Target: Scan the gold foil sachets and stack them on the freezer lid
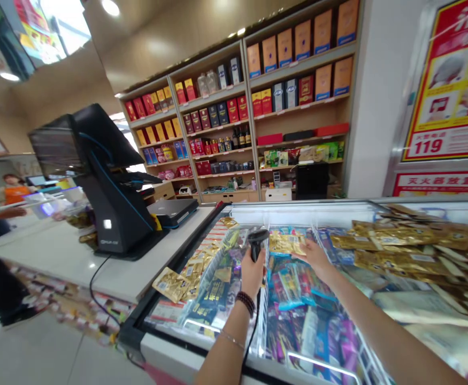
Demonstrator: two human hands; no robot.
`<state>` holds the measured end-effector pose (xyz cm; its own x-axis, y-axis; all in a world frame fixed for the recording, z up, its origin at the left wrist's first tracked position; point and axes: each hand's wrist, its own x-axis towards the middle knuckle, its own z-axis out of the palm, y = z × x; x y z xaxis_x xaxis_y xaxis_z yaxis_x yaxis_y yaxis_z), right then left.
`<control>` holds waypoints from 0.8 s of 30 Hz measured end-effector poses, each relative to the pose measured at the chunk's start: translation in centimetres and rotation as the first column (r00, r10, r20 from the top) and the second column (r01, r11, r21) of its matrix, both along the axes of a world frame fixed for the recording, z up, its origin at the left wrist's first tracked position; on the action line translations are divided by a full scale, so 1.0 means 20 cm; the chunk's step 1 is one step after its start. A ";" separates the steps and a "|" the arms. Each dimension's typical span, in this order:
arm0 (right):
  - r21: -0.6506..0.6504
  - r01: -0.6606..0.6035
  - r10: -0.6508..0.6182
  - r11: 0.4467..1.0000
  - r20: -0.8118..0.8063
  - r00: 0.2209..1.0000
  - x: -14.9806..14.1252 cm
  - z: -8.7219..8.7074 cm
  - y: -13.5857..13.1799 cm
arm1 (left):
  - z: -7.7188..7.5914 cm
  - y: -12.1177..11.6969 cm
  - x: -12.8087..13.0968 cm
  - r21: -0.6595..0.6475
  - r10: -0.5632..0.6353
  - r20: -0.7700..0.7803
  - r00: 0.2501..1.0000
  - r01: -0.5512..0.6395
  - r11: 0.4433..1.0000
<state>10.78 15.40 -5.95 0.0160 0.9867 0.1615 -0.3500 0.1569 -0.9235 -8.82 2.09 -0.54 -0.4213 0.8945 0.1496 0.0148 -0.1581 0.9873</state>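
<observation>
Wooden shelving [234, 155] lines the back wall, packed with red, gold and blue boxes, and a red-and-yellow poster [446, 91] hangs to its right. On the left, a black checkout terminal [113, 198] stands on a smooth white counter [57, 256], with a grey laptop [171, 211] just beside it. Farther off is a person in an orange top [15, 193].

In the head view, both arms reach over a white-rimmed chest freezer [298, 214], heaped with glossy foil and plastic packets. The left hand [253, 274] is closed firmly around a black handheld scanner [256, 240], which stands nearly upright with its head raised and a thin black cord [253, 326] trailing down. The right hand [316, 256] is open, its fingers [300, 254] stretched out to the crinkled gold packet [285, 245] — this lies flat on the pile, just left of those fingers and close beside the scanner, its long axis running roughly across the view. The right hand is the nearer, touching the packet's edge, though any grip on it cannot be told. Dark beads [245, 302] circle the left wrist.
</observation>
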 end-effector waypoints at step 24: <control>-0.061 0.074 -0.083 0.995 -0.165 0.983 0.44 0.04 -0.10 | 0.04 -0.07 0.52 0.026 -0.316 0.123 0.941 0.315 0.949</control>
<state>19.50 13.41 -5.20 0.1157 0.9886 0.0964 -0.4885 0.1411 -0.8611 1.56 0.63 0.30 -0.1327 0.9839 0.1194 -0.1592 -0.1401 0.9773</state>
